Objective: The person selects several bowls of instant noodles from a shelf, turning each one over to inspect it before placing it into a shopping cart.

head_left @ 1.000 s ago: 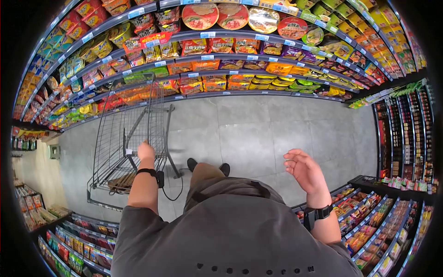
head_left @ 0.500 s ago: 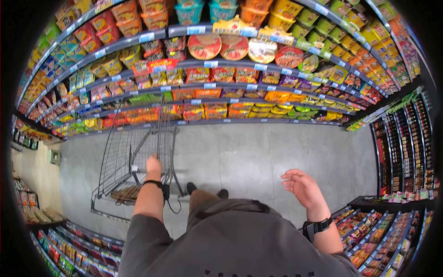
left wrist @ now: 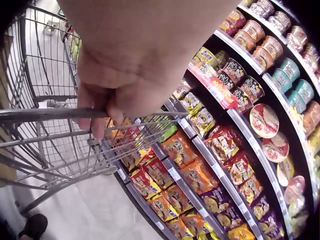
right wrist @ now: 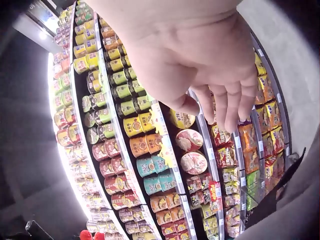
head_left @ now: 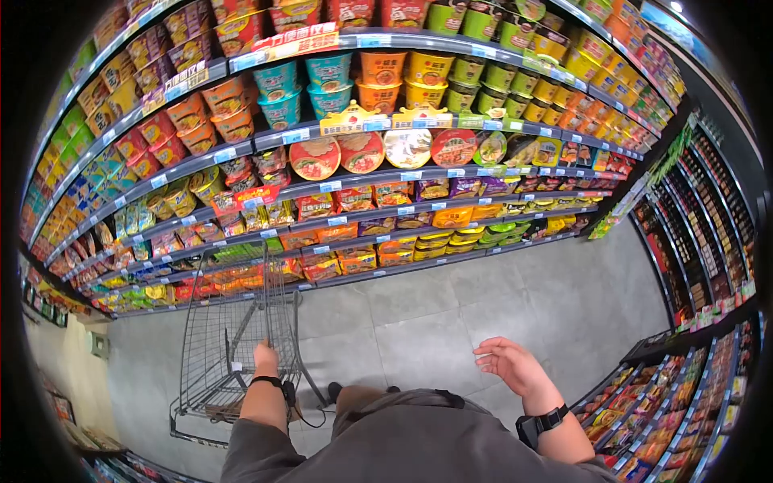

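The left hand (head_left: 266, 358) grips the handle bar of a grey wire shopping cart (head_left: 217, 338), which stands at the person's left. In the left wrist view the fingers of the left hand (left wrist: 122, 85) curl round the cart's bar (left wrist: 45, 115). Held out in the air at the right, the right hand (head_left: 515, 367) has loosely bent fingers and touches nothing. The right wrist view shows the right hand (right wrist: 205, 75) empty, with noodle packs and bowls on the shelves behind it. A flat brown item (head_left: 225, 412) lies low in the cart.
Ahead, a curved-looking shelf wall holds cup noodles (head_left: 330, 72), round bowls (head_left: 315, 158) and bagged noodles (head_left: 354, 259). Grey tiled floor (head_left: 419, 322) lies between it and the person. More shelves (head_left: 700, 217) stand at the right, others behind at both sides.
The head view has tilted up and turned somewhat, showing higher shelves and more cup noodles. The left hand has kept its grip on the cart; the right hand remains raised and empty.
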Demonstrator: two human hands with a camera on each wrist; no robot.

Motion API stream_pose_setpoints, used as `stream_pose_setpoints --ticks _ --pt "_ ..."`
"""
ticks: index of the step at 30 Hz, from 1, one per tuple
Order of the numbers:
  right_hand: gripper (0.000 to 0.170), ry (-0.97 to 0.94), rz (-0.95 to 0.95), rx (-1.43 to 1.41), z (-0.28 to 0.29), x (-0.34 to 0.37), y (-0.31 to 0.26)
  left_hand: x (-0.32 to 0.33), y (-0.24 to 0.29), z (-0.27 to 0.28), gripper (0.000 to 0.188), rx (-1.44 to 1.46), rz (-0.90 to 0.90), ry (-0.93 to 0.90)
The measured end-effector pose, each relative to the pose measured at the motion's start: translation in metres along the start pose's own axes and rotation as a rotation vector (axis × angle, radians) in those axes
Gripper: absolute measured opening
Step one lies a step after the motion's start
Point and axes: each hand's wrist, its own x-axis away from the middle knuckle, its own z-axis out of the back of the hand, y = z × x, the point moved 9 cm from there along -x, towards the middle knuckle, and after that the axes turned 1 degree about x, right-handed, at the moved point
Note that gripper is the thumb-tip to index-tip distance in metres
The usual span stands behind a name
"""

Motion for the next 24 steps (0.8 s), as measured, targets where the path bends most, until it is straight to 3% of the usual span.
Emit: stream_pose_setpoints --ticks 7,13,17,19,23,24 --pt "0.026 0.074 0.112 -0.027 0.028 0.039 -0.019 0.022 -0.007 0.009 0.052 0.231 0.07 0.06" --pt "0.027 0.153 0.154 -0.057 0.058 0.058 -0.024 0.021 -0.019 -0.002 0.051 0.329 0.217 -0.044" --pt "0.027 0.147 0.159 -0.066 0.058 0.06 -0.026 0.012 -0.03 -0.012 0.052 0.352 0.194 -0.032" --pt "0.026 0.142 0.162 -0.066 0.059 0.058 -0.028 0.019 -0.016 0.003 0.051 0.24 0.03 0.054" --pt "0.026 0.143 0.199 -0.079 0.058 0.056 -0.037 0.04 0.002 0.031 0.052 0.218 0.087 0.029" --pt "0.026 0.138 0.196 -0.081 0.058 0.055 -0.038 0.042 0.008 0.042 0.05 0.308 0.005 0.087"
